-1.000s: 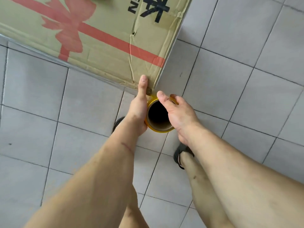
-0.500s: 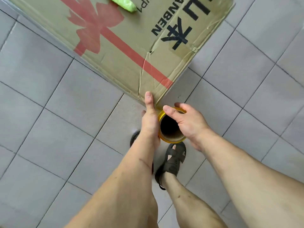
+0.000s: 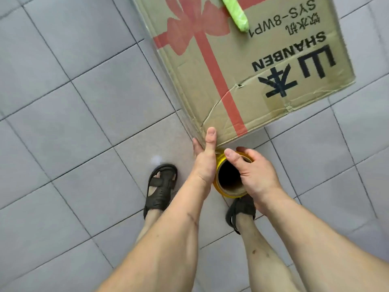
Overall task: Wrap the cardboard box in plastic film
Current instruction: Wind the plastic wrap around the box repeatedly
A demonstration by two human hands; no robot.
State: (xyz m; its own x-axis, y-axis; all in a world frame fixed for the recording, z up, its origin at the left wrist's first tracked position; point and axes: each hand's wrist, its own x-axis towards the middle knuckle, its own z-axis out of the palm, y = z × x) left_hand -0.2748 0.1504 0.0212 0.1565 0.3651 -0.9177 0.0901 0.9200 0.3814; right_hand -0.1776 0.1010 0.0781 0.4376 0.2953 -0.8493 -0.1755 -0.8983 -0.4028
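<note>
Both hands are on the yellow-edged roll of plastic film with a brown cardboard core (image 3: 229, 178), just below the middle of the frame. The right hand (image 3: 253, 173) is wrapped round the right side of the roll, thumb hooked over the top rim into the dark hollow of the core and fingers curled round the far side. The left hand (image 3: 205, 160) sits against the roll's left side, thumb pointing straight up and pressed on the near corner of the big brown cardboard box with the red printed ribbon and bow (image 3: 248, 66); its fingers go round the corner edge and are mostly hidden, so I can't tell exactly how they lie. The roll is standing upright right at that corner, touching or very nearly touching it. The box fills the upper right of the frame, black "SHANBEN" lettering on top, creases and a small tear near the corner, and a glossy clear layer seems to cover its left side. A light green bundled roll (image 3: 236, 13) lies on top of the box at the upper edge. Lower down are two feet in black sandals (image 3: 161, 188), standing on grey square floor tiles (image 3: 73, 133).
</note>
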